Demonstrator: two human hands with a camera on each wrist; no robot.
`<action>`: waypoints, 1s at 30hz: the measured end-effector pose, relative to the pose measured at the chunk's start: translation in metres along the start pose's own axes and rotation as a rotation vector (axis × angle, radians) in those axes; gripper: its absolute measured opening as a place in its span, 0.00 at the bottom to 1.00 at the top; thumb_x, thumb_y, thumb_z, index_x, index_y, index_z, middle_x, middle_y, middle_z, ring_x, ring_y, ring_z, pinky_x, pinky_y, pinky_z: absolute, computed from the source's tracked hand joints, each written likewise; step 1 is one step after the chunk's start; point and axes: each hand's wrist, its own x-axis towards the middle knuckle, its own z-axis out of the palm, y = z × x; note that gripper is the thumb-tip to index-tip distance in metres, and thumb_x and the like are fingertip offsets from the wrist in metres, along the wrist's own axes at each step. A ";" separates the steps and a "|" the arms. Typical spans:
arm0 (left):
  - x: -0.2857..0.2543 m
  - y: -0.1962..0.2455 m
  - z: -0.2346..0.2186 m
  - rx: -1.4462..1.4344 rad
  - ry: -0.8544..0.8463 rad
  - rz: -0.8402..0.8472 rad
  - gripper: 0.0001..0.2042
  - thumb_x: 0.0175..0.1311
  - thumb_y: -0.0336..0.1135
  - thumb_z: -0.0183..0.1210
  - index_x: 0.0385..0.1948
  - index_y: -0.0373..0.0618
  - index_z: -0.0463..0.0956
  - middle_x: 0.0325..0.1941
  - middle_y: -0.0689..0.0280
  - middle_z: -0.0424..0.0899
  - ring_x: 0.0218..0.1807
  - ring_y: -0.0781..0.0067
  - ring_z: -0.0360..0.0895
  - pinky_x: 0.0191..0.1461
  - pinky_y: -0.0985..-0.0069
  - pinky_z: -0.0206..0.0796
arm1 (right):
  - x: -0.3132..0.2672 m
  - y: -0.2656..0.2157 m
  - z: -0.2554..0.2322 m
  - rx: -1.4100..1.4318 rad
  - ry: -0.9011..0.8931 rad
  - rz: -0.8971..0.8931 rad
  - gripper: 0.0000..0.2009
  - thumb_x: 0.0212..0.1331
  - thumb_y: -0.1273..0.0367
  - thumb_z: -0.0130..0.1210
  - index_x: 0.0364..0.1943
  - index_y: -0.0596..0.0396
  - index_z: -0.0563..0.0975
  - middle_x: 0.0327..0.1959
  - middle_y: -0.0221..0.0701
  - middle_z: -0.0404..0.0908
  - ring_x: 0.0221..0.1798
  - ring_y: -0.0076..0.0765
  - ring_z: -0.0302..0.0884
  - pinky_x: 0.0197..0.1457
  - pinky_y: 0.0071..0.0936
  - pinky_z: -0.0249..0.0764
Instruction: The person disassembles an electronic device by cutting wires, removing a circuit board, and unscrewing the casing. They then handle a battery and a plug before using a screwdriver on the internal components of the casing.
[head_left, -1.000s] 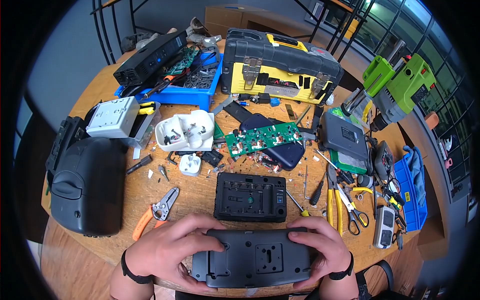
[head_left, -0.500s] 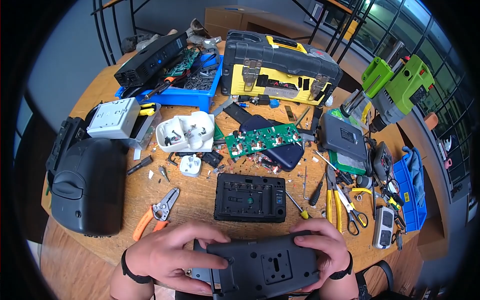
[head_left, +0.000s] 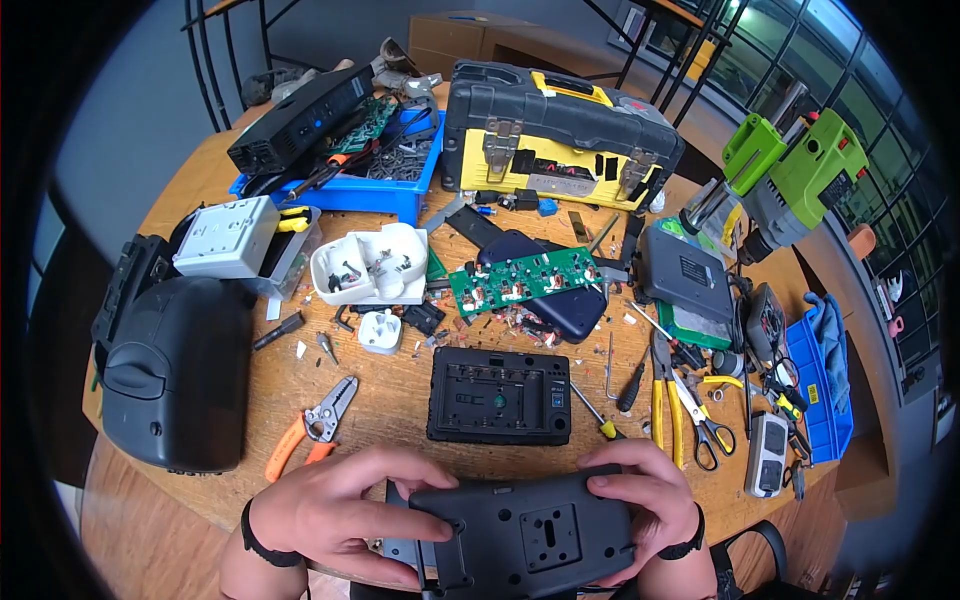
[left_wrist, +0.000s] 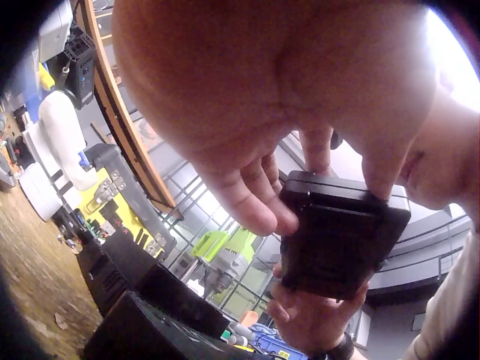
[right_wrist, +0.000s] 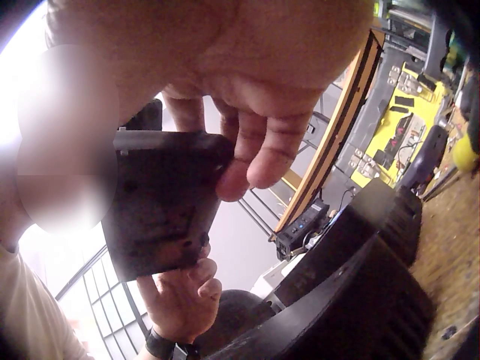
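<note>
Both hands hold a black plastic housing (head_left: 530,530) at the table's front edge, its face with screw holes and a square slotted recess turned up. The left hand (head_left: 340,510) grips its left end, with fingers on the top edge and face. Around the right end curls the right hand (head_left: 650,505), one finger lying over the upper corner. A grey part shows under the left fingers at the housing's left end. Just beyond lies a black open-topped case (head_left: 500,430) with metal contacts and a small green spot inside. In the left wrist view the housing (left_wrist: 330,247) hangs between both hands.
Orange-handled wire strippers (head_left: 320,420) lie left, yellow-handled pliers (head_left: 672,400) and scissors (head_left: 708,430) right. Behind are a green circuit board (head_left: 525,278), a white tray (head_left: 370,265) and a yellow-black toolbox (head_left: 560,130). A black rounded case (head_left: 180,370) stands far left.
The housing has tilted, its left end lower and nearer the body, and shifted slightly right. The left fingers have moved along its face and upper edge. The open-topped case stays in place.
</note>
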 end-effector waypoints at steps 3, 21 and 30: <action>0.000 0.000 0.000 -0.006 -0.005 0.001 0.23 0.51 0.45 0.82 0.46 0.42 0.89 0.60 0.51 0.78 0.56 0.56 0.82 0.57 0.68 0.77 | 0.000 0.000 0.001 0.006 0.003 0.006 0.44 0.39 0.49 0.83 0.60 0.65 0.80 0.60 0.52 0.77 0.57 0.51 0.82 0.59 0.39 0.81; 0.000 -0.002 0.001 0.002 -0.005 0.021 0.23 0.51 0.45 0.82 0.46 0.44 0.89 0.60 0.51 0.78 0.56 0.56 0.81 0.56 0.69 0.77 | -0.002 0.000 0.004 0.028 0.046 -0.004 0.44 0.39 0.50 0.83 0.59 0.65 0.80 0.60 0.52 0.78 0.57 0.51 0.83 0.60 0.39 0.81; -0.001 -0.004 0.002 0.004 0.000 0.032 0.22 0.50 0.45 0.82 0.45 0.44 0.89 0.60 0.52 0.78 0.55 0.58 0.81 0.55 0.70 0.78 | -0.004 0.002 0.005 -0.019 0.050 0.018 0.45 0.34 0.44 0.83 0.55 0.62 0.82 0.55 0.53 0.79 0.53 0.52 0.83 0.53 0.37 0.81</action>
